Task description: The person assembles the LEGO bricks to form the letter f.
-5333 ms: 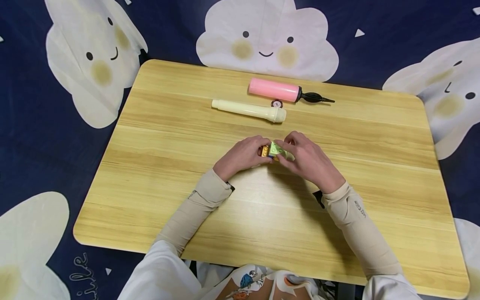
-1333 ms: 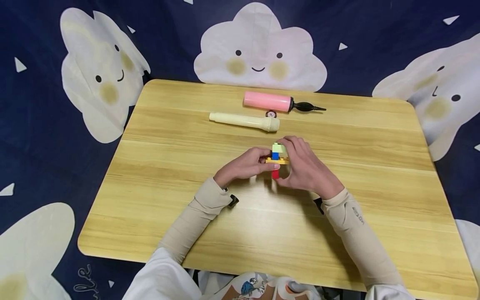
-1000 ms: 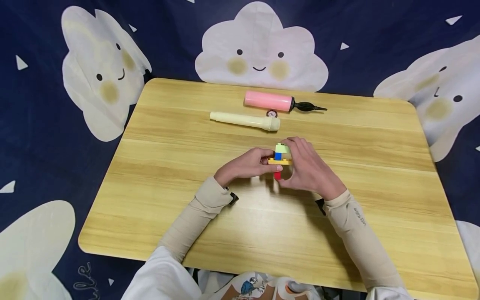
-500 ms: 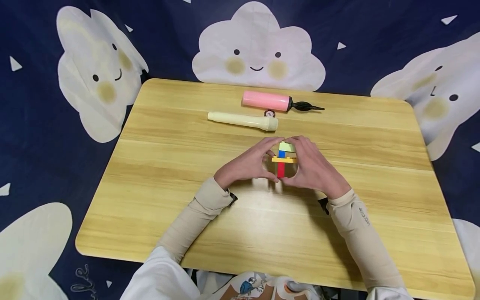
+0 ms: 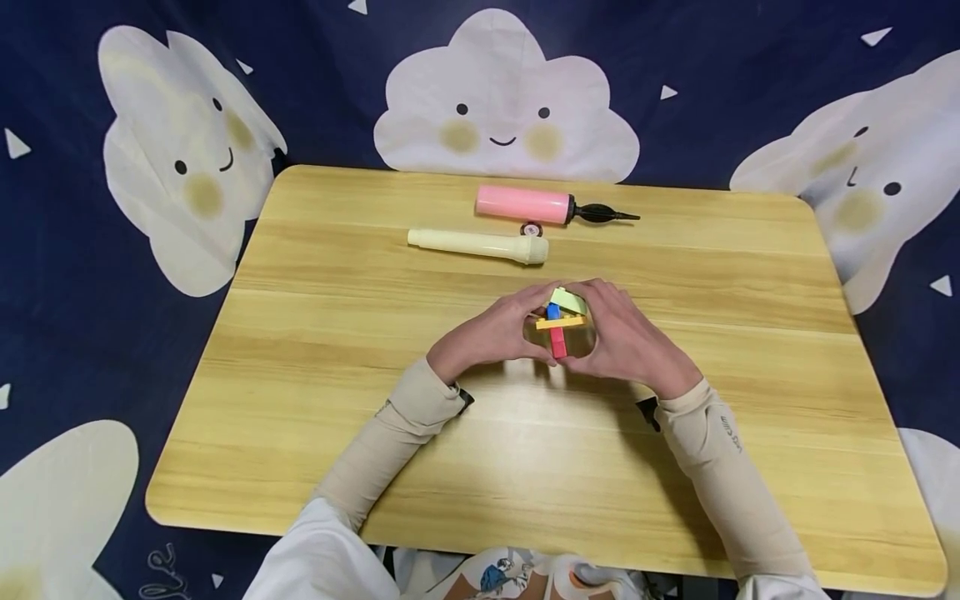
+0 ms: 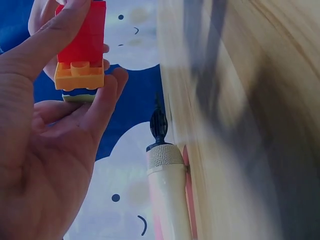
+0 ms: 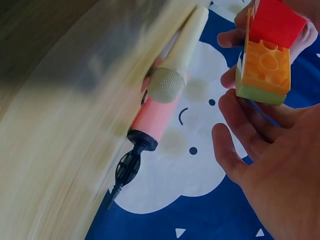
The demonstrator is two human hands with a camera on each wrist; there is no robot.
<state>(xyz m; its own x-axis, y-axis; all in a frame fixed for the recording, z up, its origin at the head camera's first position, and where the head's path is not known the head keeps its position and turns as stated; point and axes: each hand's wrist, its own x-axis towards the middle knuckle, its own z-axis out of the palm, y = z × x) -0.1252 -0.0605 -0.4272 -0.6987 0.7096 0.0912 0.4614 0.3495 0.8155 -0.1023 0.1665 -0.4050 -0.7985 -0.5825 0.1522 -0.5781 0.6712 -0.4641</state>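
Note:
A stack of toy building bricks is held off the table between both hands. Red bricks form its lower end, an orange piece crosses the middle, then comes blue, with light green on top. It leans a little in the head view. My left hand grips it with the thumb at the red end and fingers near the green end. From the other side my right hand holds it likewise, thumb low and fingers at the top. The fingers partly cover the ends.
Behind the hands on the wooden table lies a cream toy microphone. Further back are a pink hand pump with a black nozzle and a small dark round chip. A blue cloth with clouds hangs beyond the table.
The stack has turned from its studded top to its side, showing red below. My left hand has shifted from the orange piece to the stack's two ends. Just now the stack has tilted.

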